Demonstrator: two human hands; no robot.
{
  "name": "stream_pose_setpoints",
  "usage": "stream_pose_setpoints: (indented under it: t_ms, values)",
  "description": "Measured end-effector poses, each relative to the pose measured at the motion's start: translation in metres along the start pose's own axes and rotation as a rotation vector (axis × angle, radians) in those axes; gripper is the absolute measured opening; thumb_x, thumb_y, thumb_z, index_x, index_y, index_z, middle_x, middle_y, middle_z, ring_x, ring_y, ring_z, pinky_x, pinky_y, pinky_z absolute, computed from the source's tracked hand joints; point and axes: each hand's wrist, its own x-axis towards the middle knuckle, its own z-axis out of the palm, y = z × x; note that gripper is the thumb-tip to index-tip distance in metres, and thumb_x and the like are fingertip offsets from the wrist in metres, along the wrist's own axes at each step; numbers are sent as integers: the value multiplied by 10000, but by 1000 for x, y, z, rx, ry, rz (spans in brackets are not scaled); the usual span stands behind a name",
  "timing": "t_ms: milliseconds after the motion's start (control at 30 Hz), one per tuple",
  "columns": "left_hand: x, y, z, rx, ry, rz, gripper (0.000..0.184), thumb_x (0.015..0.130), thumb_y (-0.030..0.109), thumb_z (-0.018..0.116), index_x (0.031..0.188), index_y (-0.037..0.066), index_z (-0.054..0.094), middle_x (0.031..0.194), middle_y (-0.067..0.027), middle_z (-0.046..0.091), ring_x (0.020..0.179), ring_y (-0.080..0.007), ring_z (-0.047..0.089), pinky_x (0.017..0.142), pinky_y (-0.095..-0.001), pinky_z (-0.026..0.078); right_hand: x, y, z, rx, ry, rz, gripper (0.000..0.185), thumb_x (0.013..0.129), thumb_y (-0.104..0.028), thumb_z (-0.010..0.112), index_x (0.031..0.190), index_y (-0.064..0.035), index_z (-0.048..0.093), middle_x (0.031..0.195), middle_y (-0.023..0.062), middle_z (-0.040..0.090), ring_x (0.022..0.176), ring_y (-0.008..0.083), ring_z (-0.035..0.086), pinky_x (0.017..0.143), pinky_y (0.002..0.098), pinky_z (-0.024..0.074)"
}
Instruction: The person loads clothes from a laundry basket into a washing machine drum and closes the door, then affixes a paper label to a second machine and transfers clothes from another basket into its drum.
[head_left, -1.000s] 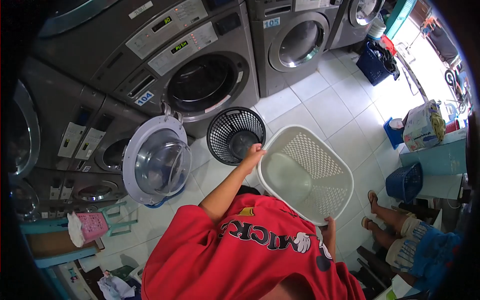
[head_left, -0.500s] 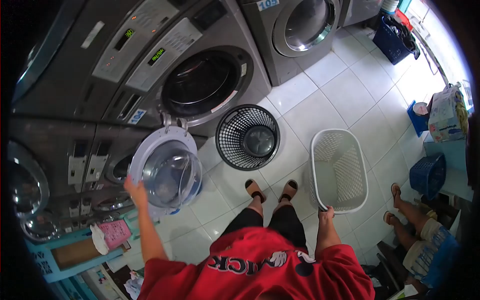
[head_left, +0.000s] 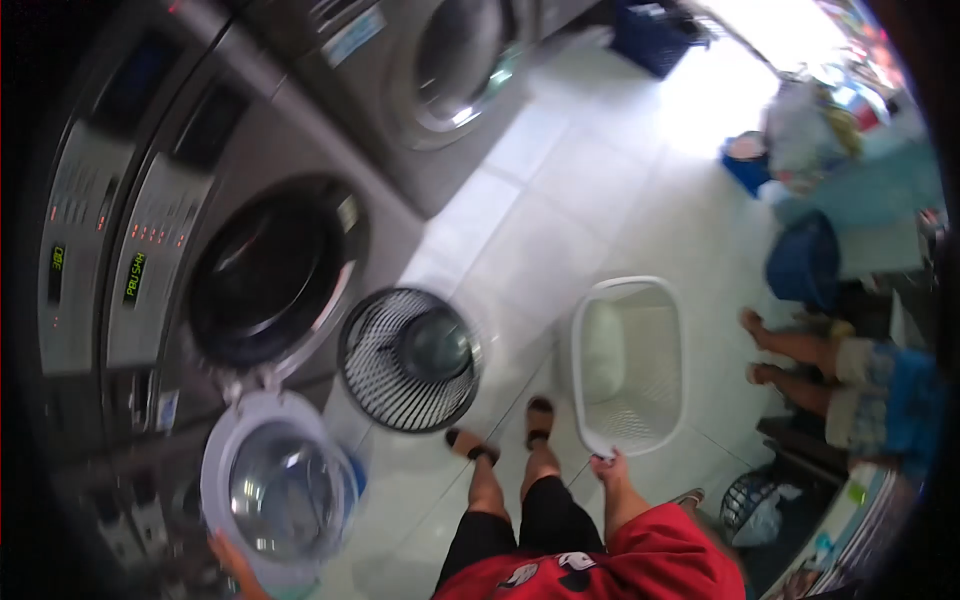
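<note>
Wears a red shirt (head_left: pixel 655 560) and black shorts (head_left: pixel 550 512) at the lower edge of the view. Reaches the left hand (head_left: pixel 232 566) to the outer edge of a round washer door (head_left: pixel 275 490), low at the left, seemingly touching it; cannot tell from the blur and the cut-off view whether those fingers stand apart or together. Clamps the fingers of the right hand (head_left: pixel 612 466) on the near rim of a white basket (head_left: pixel 655 365), close to its left corner. Has the basket directly beyond those fingers, mouth facing up; cannot tell whether it touches the floor. Stands in sandals (head_left: pixel 539 422) on the pale tiled floor (head_left: pixel 530 235), feet between the washer door and the white basket. Shows beyond the feet a round black basket (head_left: pixel 375 365), between the washer's dark opening (head_left: pixel 265 270) and the white basket, apart from the latter. Includes at the left a lit control panel (head_left: pixel 155 255) beside the washer opening. Shows at the right the legs (head_left: pixel 800 372) of another person, near a blue basket (head_left: pixel 803 260). Ends with a second machine (head_left: pixel 460 75), round door closed, and a dark blue basket (head_left: pixel 650 40) near the bright doorway.
</note>
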Motion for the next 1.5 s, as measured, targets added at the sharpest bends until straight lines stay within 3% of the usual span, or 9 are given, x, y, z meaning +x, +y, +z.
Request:
stream_pose_setpoints:
  t_ms: [33,100,400,500,633,900,1067,1233,1500]
  values:
    - [15,-17,11,60,99,116,524,804,383,475,1166,15,391,1088,-154,478,996,-302,470,822,-393,375,-10,5,14,120,118,85,387,778,-268,507,1049,-8,410,1024,157,476,943,299,496,782,415,432]
    - [-68,137,-58,673,-217,-22,588,764,454,465,1191,57,385,1194,-146,434,1100,-225,418,889,-385,332,-21,11,19,84,93,47,408,784,-260,501,1068,11,392,1052,165,461,958,296,491,792,412,431]
    - [-15,19,-11,440,-184,-27,635,738,543,446,1234,162,334,1182,-126,425,1050,-317,432,826,-485,345,-44,15,37,-100,64,-58,459,803,-200,468,1154,41,298,1192,161,358,1082,290,401,889,435,359]
    - [-17,10,-5,476,-14,107,651,730,573,440,1248,198,317,1177,-119,422,1034,-347,436,805,-518,350,-44,21,33,-74,82,-62,472,792,-201,488,1143,41,285,1188,150,339,1103,295,369,916,446,323]
    - [-97,30,13,759,518,385,690,790,494,393,1265,9,269,1280,-198,286,1116,-335,360,881,-432,327,-23,14,29,49,144,66,519,744,-263,549,1138,-24,312,1151,137,361,1079,288,374,884,441,336]
    - [-244,65,92,262,-595,358,585,795,428,434,1216,36,324,1173,-157,379,1037,-297,420,821,-422,359,-6,7,23,348,-78,85,352,706,-343,569,964,-125,469,898,61,512,872,242,471,738,377,404]
    - [-268,111,109,34,-1094,32,521,798,387,459,1185,53,358,1106,-132,438,988,-273,458,784,-416,378,-31,-42,46,91,-152,214,218,693,-265,560,801,-98,470,863,103,531,568,199,518,342,222,373]
    - [-243,174,123,-212,-1267,-109,457,802,346,484,1154,71,392,1039,-107,496,938,-249,495,746,-410,398,-91,-129,65,-31,-48,281,188,672,-160,525,774,-33,433,724,152,518,413,192,463,278,187,364]
    - [-283,413,136,-575,-1336,299,382,813,234,478,1148,79,381,1041,-65,528,933,-152,510,659,-282,408,-98,-120,25,66,20,225,263,673,-139,489,872,17,416,727,142,475,463,223,451,312,235,387]
